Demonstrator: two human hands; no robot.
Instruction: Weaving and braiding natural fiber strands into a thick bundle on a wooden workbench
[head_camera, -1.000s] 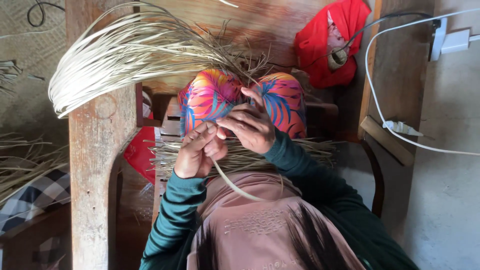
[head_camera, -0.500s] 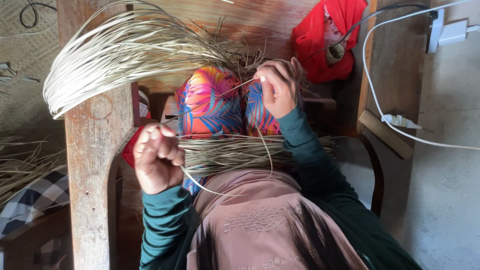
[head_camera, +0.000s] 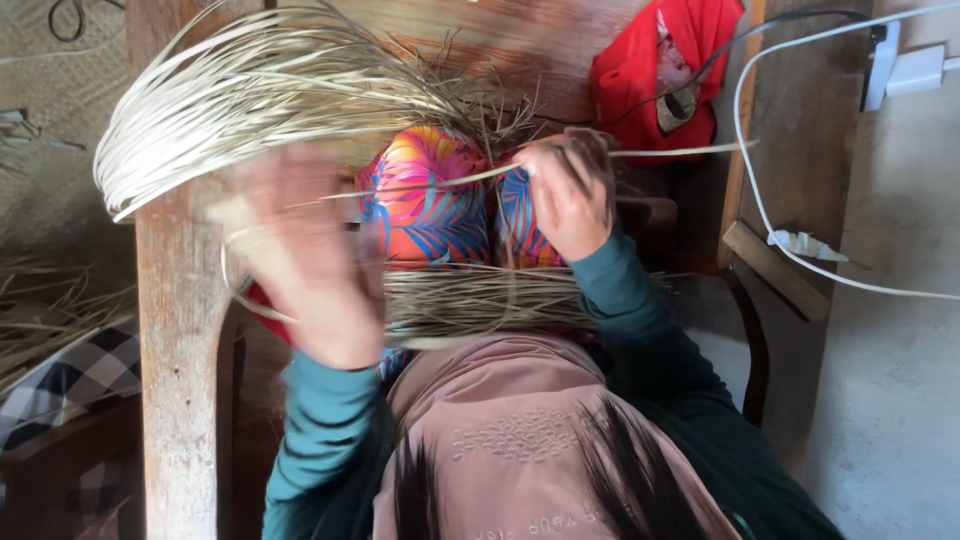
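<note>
Head view: I see a worn wooden bench (head_camera: 180, 380) on a grey concrete floor (head_camera: 890, 400), woven mat (head_camera: 60, 90) at left. Red cloth (head_camera: 660, 70) & white cable (head_camera: 800, 260) lie beyond. Right hand (head_camera: 570, 195) pinches a pale reed strip (head_camera: 450, 180) over the lap; left hand (head_camera: 310, 260) is blurred, grip unclear. Reed bundle (head_camera: 250, 90) arcs above.

One head-worn camera looks steeply down, close over the person's lap (head_camera: 440, 200) and hands.

strips (head_camera: 250, 90): dry matt plant fibre | post (head_camera: 180, 400): rough worn wood | cable (head_camera: 800, 270): smooth white plastic
</note>
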